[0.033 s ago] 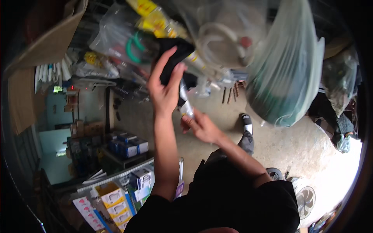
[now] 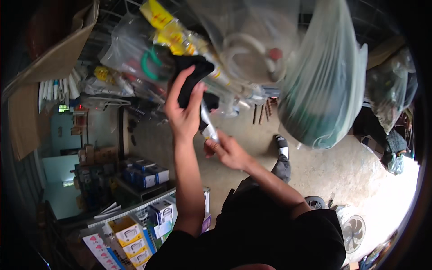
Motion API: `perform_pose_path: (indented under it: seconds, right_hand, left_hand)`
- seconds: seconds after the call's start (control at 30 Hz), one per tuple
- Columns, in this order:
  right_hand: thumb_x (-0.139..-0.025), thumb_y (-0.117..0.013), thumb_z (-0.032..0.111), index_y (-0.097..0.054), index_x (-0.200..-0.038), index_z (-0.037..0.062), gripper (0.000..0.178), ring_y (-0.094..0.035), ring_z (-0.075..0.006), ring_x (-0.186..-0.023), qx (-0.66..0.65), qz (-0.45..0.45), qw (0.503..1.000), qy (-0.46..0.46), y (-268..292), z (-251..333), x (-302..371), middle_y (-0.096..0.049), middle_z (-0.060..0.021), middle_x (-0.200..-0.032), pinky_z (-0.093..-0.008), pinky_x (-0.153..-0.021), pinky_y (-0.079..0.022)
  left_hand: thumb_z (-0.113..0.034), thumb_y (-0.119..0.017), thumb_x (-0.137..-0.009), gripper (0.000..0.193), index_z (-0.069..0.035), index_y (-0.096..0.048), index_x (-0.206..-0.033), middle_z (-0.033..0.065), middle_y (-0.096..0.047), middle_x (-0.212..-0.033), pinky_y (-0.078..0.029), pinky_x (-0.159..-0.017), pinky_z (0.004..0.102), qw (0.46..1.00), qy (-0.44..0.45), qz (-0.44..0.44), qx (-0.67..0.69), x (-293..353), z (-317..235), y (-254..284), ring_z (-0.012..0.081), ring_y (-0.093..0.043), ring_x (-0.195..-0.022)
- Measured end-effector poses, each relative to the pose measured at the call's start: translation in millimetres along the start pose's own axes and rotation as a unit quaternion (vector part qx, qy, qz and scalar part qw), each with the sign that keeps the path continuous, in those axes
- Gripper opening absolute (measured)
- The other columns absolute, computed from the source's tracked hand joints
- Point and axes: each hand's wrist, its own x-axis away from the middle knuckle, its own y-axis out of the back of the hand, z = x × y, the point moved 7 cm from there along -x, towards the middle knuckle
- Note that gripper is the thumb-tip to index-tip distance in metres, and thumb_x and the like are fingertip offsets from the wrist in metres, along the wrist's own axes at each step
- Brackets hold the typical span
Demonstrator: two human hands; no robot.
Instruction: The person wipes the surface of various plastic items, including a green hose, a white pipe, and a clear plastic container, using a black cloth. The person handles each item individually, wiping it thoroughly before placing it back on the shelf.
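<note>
My left hand (image 2: 183, 117) is raised at the upper middle, fingers and thumb curled round a black cloth (image 2: 191, 83). Below the cloth, a slim, silvery-white long object (image 2: 208, 128) slants down to my right hand (image 2: 228, 150). That hand grips its lower end between thumb and fingers. The object's upper part disappears behind the cloth and my left hand, and its kind does not show. Just beyond the cloth hang yellow-topped clear packets (image 2: 173, 33) and a clear bag with a green ring-shaped item (image 2: 148, 63).
A large translucent bag (image 2: 321, 90) with something green hangs to the right. Beside it hangs a clear bag (image 2: 252, 45) with a pale hose coil. Boxes (image 2: 128, 234) stand on a shelf at lower left. A fan (image 2: 354, 234) is at lower right; cardboard (image 2: 54, 45) juts in at upper left.
The view has shifted slightly, so the hanging bags sit a little further left. Both hands keep their hold and appear slightly lower and further left in the picture.
</note>
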Motion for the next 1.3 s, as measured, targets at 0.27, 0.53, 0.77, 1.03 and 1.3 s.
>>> perform_pose_path:
  seconds: [0.27,0.53,0.77,1.03,1.3]
  right_hand:
    - [-0.102,-0.061,0.032,-0.022,-0.165,0.0101,0.078,-0.034,-0.0258,-0.149,-0.283,-0.080,0.951,0.096,16.4,-13.4,-4.6,-0.038,-0.0145,-0.158,-0.0395,-0.121,-0.029]
    - [-0.106,-0.067,0.026,-0.065,-0.136,0.0029,0.037,-0.059,-0.0099,-0.108,-0.083,-0.070,0.992,0.060,9.2,15.5,-15.9,-0.070,-0.0043,-0.112,-0.0307,-0.097,-0.049]
    - [-0.110,-0.061,0.033,-0.069,-0.129,-0.0042,0.042,-0.067,-0.0129,-0.111,-0.033,-0.056,0.997,0.044,5.5,45.1,-27.9,-0.077,-0.0108,-0.118,-0.0322,-0.097,-0.052]
    - [-0.111,-0.059,0.031,-0.065,-0.124,-0.0035,0.037,-0.071,-0.0208,-0.107,-0.170,-0.057,0.982,0.050,-2.0,19.0,-42.2,-0.074,-0.0114,-0.110,-0.0402,-0.098,-0.057]
    - [-0.105,-0.070,0.031,-0.067,-0.123,-0.0010,0.037,-0.067,-0.0121,-0.098,-0.004,-0.034,0.999,0.004,13.6,-36.3,-30.1,-0.073,-0.0048,-0.103,-0.0314,-0.086,-0.055]
  left_hand:
    - [0.007,-0.070,-0.084,0.027,-0.005,-0.073,-0.108,0.0162,-0.066,-0.117,-0.052,-0.096,0.0418,0.989,-0.012,0.028,-0.142,73.8,1.3,4.7,0.0329,-0.066,-0.112]
    - [0.002,-0.078,-0.080,0.033,-0.003,-0.074,-0.112,0.0178,-0.063,-0.126,-0.050,-0.101,0.0453,0.989,0.071,0.010,-0.132,163.0,35.9,7.9,0.0386,-0.062,-0.120]
    - [0.004,-0.078,-0.075,0.027,-0.007,-0.073,-0.099,0.0193,-0.058,-0.125,-0.053,-0.093,0.0458,0.985,0.046,0.071,-0.148,210.0,58.5,4.9,0.0385,-0.063,-0.111]
    - [-0.001,-0.079,-0.083,0.024,-0.006,-0.076,-0.106,0.0175,-0.059,-0.120,-0.054,-0.085,0.0419,0.977,0.148,0.093,-0.123,293.3,117.7,-0.4,0.0348,-0.066,-0.100]
    - [-0.001,-0.077,-0.080,0.022,-0.006,-0.075,-0.101,0.0194,-0.059,-0.122,-0.054,-0.090,0.0426,0.958,0.151,0.161,-0.184,319.2,144.1,31.3,0.0377,-0.067,-0.104]
